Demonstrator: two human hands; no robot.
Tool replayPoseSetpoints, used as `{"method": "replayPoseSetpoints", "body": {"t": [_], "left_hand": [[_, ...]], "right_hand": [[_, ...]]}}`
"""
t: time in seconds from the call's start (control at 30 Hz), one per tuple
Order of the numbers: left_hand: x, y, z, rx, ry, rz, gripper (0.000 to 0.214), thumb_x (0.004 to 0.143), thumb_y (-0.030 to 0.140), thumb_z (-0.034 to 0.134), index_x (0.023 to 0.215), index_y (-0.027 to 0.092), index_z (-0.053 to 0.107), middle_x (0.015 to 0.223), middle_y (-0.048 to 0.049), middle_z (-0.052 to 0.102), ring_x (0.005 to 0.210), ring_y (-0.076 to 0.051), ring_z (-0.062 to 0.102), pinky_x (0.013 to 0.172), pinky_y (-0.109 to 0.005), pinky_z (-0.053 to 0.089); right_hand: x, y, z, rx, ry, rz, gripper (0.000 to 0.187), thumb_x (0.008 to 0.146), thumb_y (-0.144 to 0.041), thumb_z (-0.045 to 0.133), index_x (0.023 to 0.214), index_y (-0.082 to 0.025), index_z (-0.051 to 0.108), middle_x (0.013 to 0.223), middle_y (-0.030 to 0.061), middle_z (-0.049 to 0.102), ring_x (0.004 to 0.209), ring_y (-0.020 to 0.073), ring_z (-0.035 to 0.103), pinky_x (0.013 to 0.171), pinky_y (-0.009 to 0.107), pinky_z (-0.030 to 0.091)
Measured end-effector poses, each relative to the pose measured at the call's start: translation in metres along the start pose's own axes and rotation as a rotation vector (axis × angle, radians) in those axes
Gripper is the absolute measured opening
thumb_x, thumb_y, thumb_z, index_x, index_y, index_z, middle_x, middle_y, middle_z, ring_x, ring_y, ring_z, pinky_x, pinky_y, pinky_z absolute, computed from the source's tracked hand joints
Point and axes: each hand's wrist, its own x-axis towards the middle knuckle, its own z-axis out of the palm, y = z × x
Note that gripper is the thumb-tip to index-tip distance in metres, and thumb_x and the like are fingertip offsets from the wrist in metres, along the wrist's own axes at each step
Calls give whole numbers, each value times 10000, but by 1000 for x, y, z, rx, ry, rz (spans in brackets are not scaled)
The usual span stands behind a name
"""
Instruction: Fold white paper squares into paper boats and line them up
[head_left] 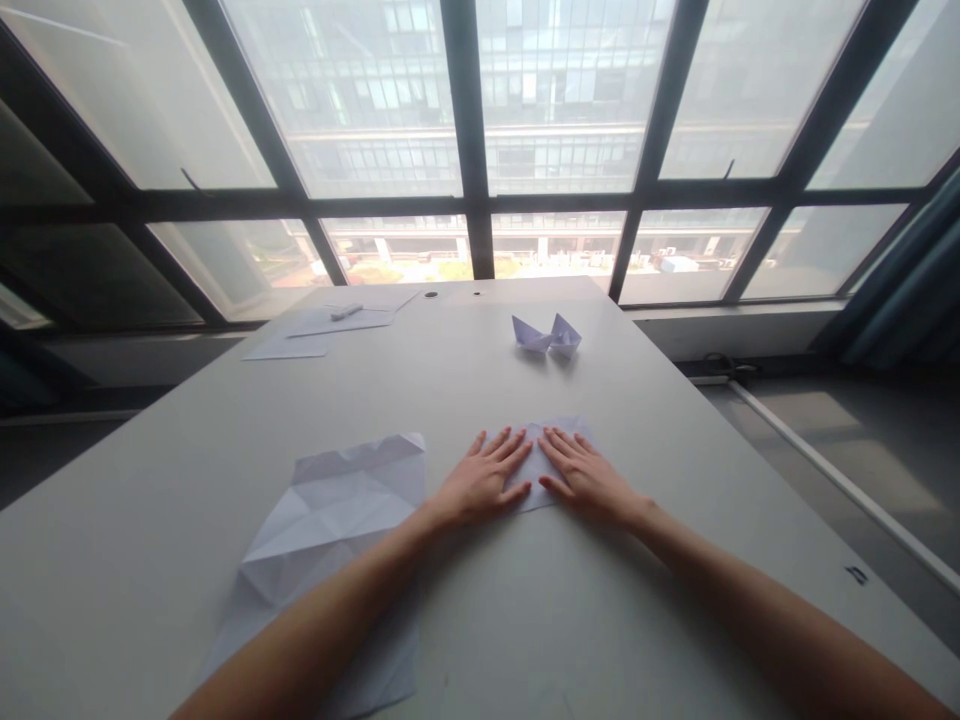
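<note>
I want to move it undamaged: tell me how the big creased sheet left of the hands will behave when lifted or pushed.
The creased sheet looks thin, so it is probably light and would flop if lifted by one edge. Its fold lines raise parts of it, so a push may buckle it instead of sliding it.

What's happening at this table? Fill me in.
A person's left hand and right hand press flat, side by side, on a small folded paper on the grey table. A larger creased sheet lies opened out to the left. Two folded paper shapes sit farther back, toward the window.
</note>
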Motion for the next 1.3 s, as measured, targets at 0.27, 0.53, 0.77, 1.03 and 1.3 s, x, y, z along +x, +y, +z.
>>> {"method": "replayPoseSetpoints", "body": {"t": [0.27,0.53,0.77,1.03,1.3], "left_hand": [[4,1,5,-27,64,-34,535,959,388,511,1469,243,442,1547,-90,385,1444,-269,334,1189,-498,213],[4,6,-7,-3,229,-50,226,906,271,571,1063,300,731,1227,-34,692,1154,-239,607,1011,-409,455],[3,9,-13,-31,205,39,158,900,254,598,815,246,731,862,-42,709,850,-205,648,895,-378,476],[3,2,-2,-61,11,128,655,950,434,537,1534,230,320,1567,-97,352,1456,-269,304,1198,-453,221],[4,0,-1,12,-67,105,713,974,515,452,1571,218,201,1605,-68,252,1488,-239,221,1222,-410,150]], "right_hand": [[3,13,6,-35,-7,197,639,1012,-459,282,1534,-92,287,1591,165,238,1484,265,210,1198,509,149],[0,21,-5,-91,94,172,557,991,-445,399,1472,-165,423,1550,162,366,1454,300,276,1172,555,167],[0,15,-17,-34,268,194,220,952,-230,513,1057,-215,706,1034,98,654,995,243,582,915,359,471],[-2,2,-17,-5,191,67,339,953,-143,439,1172,-222,686,1194,96,648,1106,237,576,998,380,430],[-5,-5,-7,16,-60,-60,736,994,-579,301,1570,-140,169,1612,121,208,1496,246,164,1214,482,107]]}}
